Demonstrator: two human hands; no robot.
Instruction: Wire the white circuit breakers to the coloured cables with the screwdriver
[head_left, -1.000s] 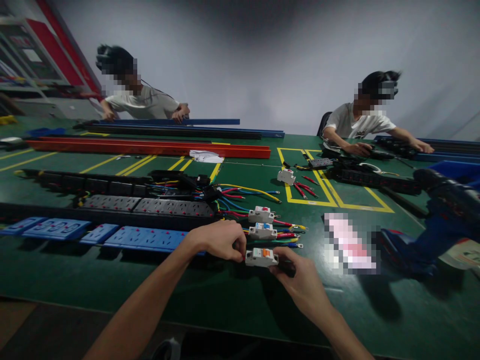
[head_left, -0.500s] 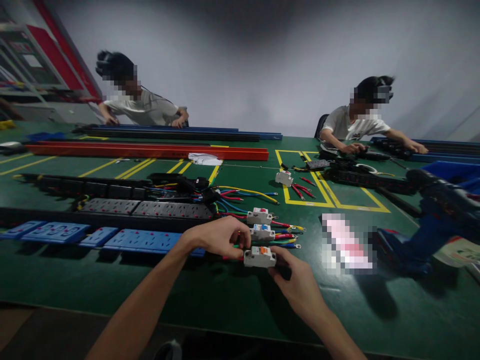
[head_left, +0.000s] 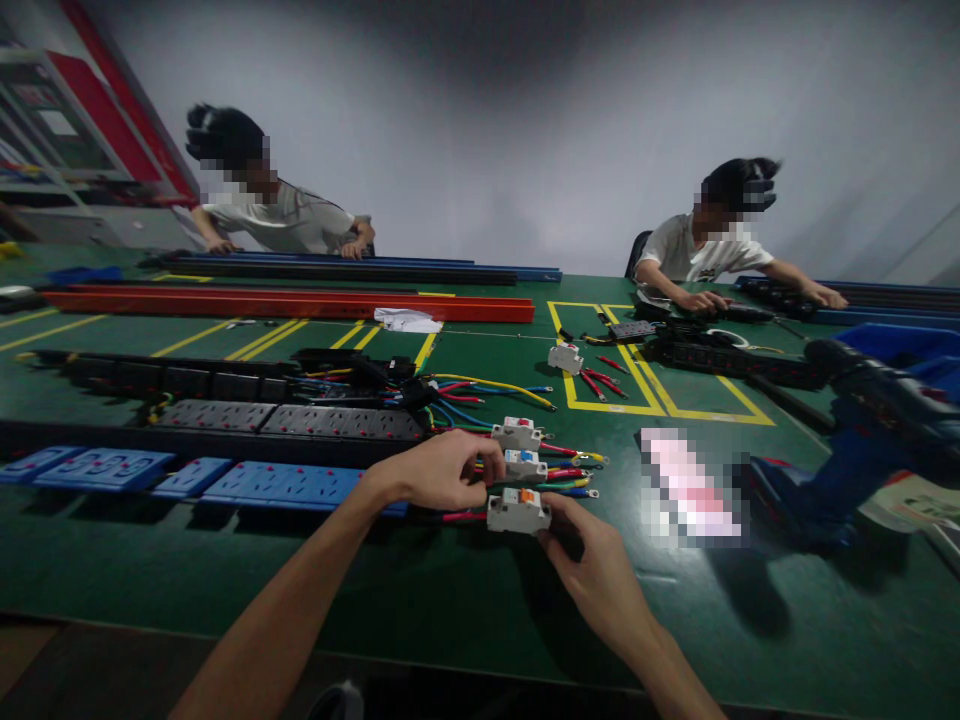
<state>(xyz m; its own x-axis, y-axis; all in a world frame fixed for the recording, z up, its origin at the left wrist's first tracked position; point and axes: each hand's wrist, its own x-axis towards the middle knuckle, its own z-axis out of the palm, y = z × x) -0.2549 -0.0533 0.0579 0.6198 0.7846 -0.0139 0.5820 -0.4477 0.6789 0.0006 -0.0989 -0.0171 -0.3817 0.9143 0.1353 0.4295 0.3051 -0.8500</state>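
Both my grips clamp the breaker [head_left: 517, 511]: left hand [head_left: 442, 470] pinches its end, right hand [head_left: 592, 572] holds beneath; the blue bin [head_left: 911, 345] hides its contents.

A green table [head_left: 150, 550] (yellow-lined) stands before a plain grey wall [head_left: 525, 150].

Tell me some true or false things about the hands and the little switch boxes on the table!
The right hand holds a breaker with an orange lever. True.
The table is red. False: it is green.
A second breaker, with a blue lever, lies just behind the held one. True.
The left hand holds the blue drill. False: the drill lies apart at the right, and the left hand is at the breaker's left end.
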